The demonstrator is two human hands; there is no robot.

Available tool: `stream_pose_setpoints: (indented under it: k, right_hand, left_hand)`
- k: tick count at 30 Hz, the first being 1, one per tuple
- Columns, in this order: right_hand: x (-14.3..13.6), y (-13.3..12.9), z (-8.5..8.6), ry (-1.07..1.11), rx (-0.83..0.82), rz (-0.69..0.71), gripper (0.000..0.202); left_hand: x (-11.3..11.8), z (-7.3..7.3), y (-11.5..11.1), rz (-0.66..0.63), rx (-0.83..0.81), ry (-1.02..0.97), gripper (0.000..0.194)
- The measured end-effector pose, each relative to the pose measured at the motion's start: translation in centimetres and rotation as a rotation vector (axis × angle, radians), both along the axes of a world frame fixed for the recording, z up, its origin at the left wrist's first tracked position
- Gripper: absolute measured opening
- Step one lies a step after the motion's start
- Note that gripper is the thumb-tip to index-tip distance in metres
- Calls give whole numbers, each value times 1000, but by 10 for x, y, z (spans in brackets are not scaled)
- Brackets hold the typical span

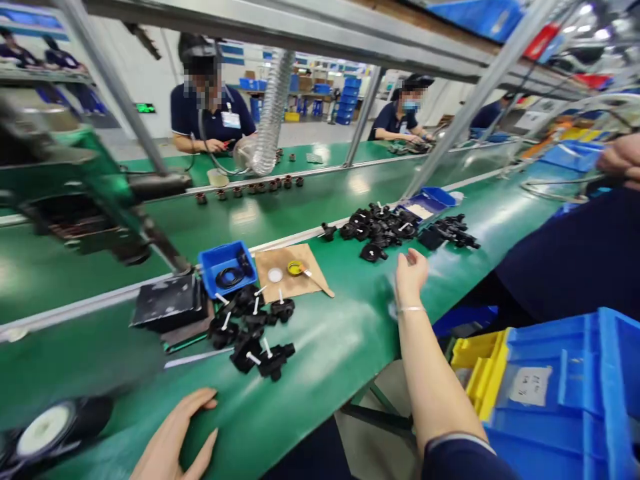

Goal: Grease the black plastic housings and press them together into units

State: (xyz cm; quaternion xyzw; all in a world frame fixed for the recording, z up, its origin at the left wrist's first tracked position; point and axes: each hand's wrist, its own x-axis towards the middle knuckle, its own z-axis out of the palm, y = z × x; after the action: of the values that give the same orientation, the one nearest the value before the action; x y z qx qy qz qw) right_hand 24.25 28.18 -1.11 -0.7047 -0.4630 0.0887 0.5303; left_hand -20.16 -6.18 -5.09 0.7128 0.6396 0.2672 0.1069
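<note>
My left hand (183, 430) hovers by the near edge of the green bench at lower left, with thumb and fingers apart and nothing between them. Out to the right my right hand (412, 275) is stretched over the bench, its fingers loosely curled and thumb apart; no object shows in it. Just beyond it lies a pile of black plastic parts (383, 230), some with white pins. Nearer my left hand is a second group of black parts (257, 327) with white stems. A brush (316, 280) rests on a small yellow pot (295, 268) on brown cardboard (270, 259).
A blue tray (205, 270) holds black rings beside a black box (170, 303). At far left stands a blurred machine (80, 187). Blue crates (555, 373) are at lower right, next to a co-worker's dark clothing (575, 247). Metal posts (450, 133) cross the bench.
</note>
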Motion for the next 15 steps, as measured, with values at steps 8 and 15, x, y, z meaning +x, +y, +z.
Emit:
stream_pose_setpoints:
  k: [8,15]
  right_hand:
    - [-147,-123,34,-339,66,1097,21]
    - [-177,-125,16,-598,98,1283,36]
  left_hand:
    - [-4,2,-6,-40,96,99,41]
    - [-69,38,-24,193,216,432,43]
